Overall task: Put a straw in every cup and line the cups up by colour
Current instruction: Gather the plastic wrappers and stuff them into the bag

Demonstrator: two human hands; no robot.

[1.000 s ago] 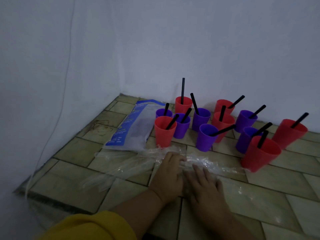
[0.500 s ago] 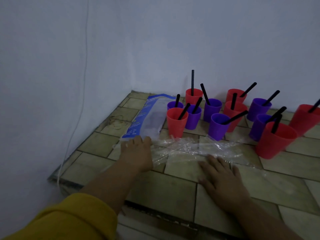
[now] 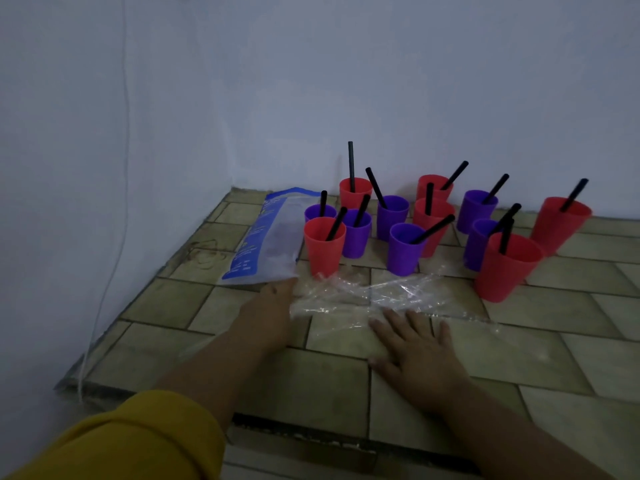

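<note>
Cups [image 3: 401, 249] with straws [image 3: 432, 229] stand beyond both hands: left hand [image 3: 268, 311] and right hand [image 3: 417, 355] flat, open on plastic wrap [image 3: 367, 294].

My left hand [image 3: 270, 306]: fingertips hidden under the blue-printed bag [image 3: 266, 237]; its print too blurred to read. Rear purple cup [image 3: 319, 213] mostly hidden behind front red cup [image 3: 323, 245].

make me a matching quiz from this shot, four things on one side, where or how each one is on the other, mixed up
Things:
1. blue and white plastic bag
2. crumpled clear plastic wrap
3. right hand
4. tilted red plastic cup

Places or states:
A. flat, palm down on the tiles
B. far right, leaning
C. lying left of the cups
D. spread in front of the cups

Pairs: 1-C, 2-D, 3-A, 4-B
</note>
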